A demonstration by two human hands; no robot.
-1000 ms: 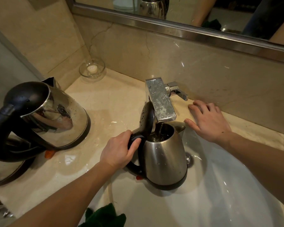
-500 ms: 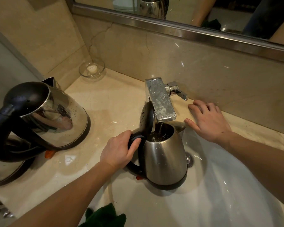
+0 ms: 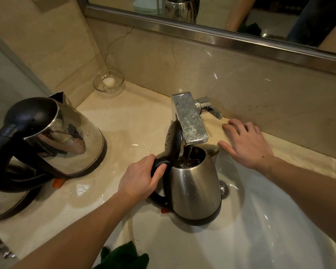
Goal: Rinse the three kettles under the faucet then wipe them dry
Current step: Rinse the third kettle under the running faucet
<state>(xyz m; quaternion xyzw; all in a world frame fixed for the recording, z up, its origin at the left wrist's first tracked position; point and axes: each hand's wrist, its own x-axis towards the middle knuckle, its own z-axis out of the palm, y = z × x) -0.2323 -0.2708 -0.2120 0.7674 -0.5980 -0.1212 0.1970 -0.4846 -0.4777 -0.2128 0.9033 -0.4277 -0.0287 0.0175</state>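
Left hand [image 3: 140, 177] clenched on handle of steel kettle [image 3: 194, 187] in sink [image 3: 269, 230], lid up, faucet [image 3: 190, 121] water filling it; right hand [image 3: 246, 144] flat & released on desk [image 3: 128, 121]; 2nd kettle [image 3: 62, 136] w/ lid shut at left.

Dim warm light coming from above; glare glinting on wet worktop [image 3: 81, 188] and basin [image 3: 279, 230]; wide-angle bending mirror frame [image 3: 221, 38]; edges softening, corners darkening.
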